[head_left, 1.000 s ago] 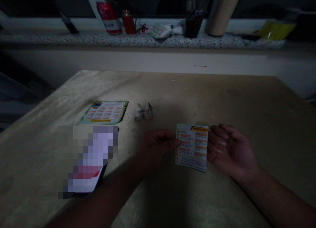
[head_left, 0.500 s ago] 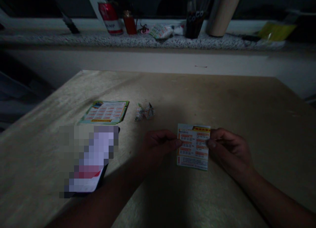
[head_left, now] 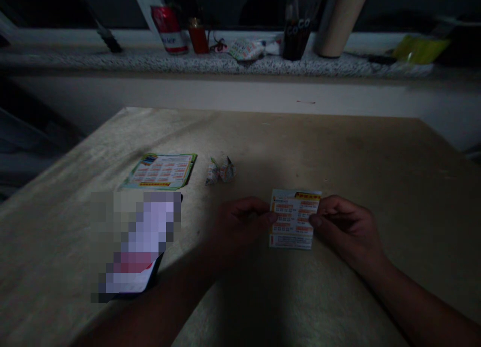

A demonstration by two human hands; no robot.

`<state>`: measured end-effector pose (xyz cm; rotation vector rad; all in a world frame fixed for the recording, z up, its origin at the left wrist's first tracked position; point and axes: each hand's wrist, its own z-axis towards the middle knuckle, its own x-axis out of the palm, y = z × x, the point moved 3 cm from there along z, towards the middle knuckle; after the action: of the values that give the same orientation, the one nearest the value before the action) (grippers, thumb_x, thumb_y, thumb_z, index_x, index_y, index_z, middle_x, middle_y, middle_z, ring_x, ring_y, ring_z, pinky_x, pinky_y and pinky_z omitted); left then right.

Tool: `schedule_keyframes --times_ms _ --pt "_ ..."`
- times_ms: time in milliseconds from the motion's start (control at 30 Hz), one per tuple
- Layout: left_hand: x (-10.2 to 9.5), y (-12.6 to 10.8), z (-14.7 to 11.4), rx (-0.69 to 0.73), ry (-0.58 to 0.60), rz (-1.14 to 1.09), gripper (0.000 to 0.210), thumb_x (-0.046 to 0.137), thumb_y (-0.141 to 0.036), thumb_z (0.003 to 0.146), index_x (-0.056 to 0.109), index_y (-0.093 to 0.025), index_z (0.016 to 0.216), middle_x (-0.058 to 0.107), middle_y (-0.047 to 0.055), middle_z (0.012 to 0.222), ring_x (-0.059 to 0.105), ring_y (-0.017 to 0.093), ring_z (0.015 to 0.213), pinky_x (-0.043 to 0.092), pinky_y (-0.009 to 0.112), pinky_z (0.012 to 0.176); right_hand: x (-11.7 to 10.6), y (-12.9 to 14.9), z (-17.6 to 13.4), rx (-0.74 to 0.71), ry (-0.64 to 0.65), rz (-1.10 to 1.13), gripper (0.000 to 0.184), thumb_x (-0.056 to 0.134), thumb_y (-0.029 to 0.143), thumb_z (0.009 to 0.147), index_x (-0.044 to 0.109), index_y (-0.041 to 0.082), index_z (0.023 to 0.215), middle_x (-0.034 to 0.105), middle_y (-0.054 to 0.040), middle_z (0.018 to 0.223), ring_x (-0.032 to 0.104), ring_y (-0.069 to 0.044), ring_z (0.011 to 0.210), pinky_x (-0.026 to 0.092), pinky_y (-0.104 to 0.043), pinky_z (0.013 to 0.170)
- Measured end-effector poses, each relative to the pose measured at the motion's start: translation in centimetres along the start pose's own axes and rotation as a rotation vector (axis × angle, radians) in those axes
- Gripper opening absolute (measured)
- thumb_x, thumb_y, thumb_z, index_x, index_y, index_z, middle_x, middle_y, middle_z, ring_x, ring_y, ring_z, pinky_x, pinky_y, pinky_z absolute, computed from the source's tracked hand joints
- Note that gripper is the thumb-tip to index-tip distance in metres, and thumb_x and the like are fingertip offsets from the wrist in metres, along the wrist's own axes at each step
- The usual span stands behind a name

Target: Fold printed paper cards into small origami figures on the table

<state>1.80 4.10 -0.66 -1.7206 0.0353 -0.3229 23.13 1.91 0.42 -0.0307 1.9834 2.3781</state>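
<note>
Between my two hands is a small printed paper leaflet [head_left: 291,219], its text side facing me. My left hand [head_left: 244,219] pinches its left edge between thumb and fingers. On the opposite edge, my right hand [head_left: 347,224] grips it the same way. Two folded paper pieces [head_left: 221,170], printed like the leaflet, lie beyond my left hand. Further left is a stack of similar leaflets [head_left: 160,170]. A phone [head_left: 150,236] with a lit, pixelated screen rests near my left forearm.
The pale table [head_left: 356,156] ends at a wall below a speckled windowsill [head_left: 131,61]. Along the sill stand a red can [head_left: 170,30], an orange-red bottle [head_left: 198,36], a crumpled printed packet [head_left: 246,49], a dark cup [head_left: 296,33], a beige cylinder [head_left: 340,23] and a yellow item [head_left: 421,48].
The leaflet's lower edge has tilted away or curled up slightly, so it looks shorter. My right thumb has shifted a little left over it. Both hands keep their grip.
</note>
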Motion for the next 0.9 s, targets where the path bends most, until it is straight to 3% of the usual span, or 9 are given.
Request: schedule_keyframes --times_ms 167,367,567,767,900 --pt "0.0 0.2 0.1 -0.015 0.000 -0.033 0.009 0.083 -0.024 0.074 0.077 -0.018 0.076 0.079 0.002 0.080 0.073 0.018 0.074 0.061 0.030 0.072 0.2 0.0 0.1 0.023 0.011 0.045 0.008 0.079 0.022 0.080 0.073 0.023 0.077 0.075 -0.0003 0.068 0.069 -0.014 0.059 0.058 -0.025 0.057" --pt "0.0 0.2 0.6 -0.080 -0.027 -0.257 0.009 0.082 -0.023 0.073 0.077 -0.017 0.078 0.078 0.002 0.079 0.073 0.016 0.074 0.060 0.030 0.075 0.1 -0.2 0.0 -0.001 -0.006 0.054 0.005 0.073 0.020 0.087 0.073 0.025 0.089 0.076 0.0008 0.076 0.070 -0.013 0.067 0.055 -0.023 0.061" --pt "0.3 0.2 0.7 -0.215 -0.028 -0.370 0.016 0.085 -0.020 0.068 0.076 -0.013 0.078 0.078 0.005 0.081 0.074 0.019 0.078 0.060 0.034 0.081 0.0 -0.5 -0.7 -0.171 -0.039 -0.094 0.031 0.076 0.014 0.084 0.073 0.033 0.109 0.077 0.0004 0.090 0.070 -0.016 0.076 0.059 -0.030 0.072" --pt "0.5 0.6 0.8 -0.285 0.017 -0.386 0.019 0.086 -0.021 0.066 0.075 -0.011 0.079 0.078 0.007 0.079 0.074 0.020 0.072 0.060 0.033 0.070 -0.2 -0.8 -0.9 -0.246 0.032 -0.185 0.041 0.074 0.010 0.085 0.071 0.035 0.117 0.074 -0.0003 0.089 0.071 -0.020 0.081 0.060 -0.037 0.077" --pt "0.7 0.9 0.7 -0.326 0.075 -0.388 0.021 0.085 -0.022 0.066 0.075 -0.011 0.081 0.077 0.006 0.078 0.072 0.018 0.069 0.059 0.032 0.069 0.0 0.1 -0.7 -0.379 0.092 -0.208 0.041 0.071 0.005 0.084 0.073 0.032 0.114 0.073 -0.0029 0.100 0.072 -0.020 0.088 0.061 -0.034 0.076"
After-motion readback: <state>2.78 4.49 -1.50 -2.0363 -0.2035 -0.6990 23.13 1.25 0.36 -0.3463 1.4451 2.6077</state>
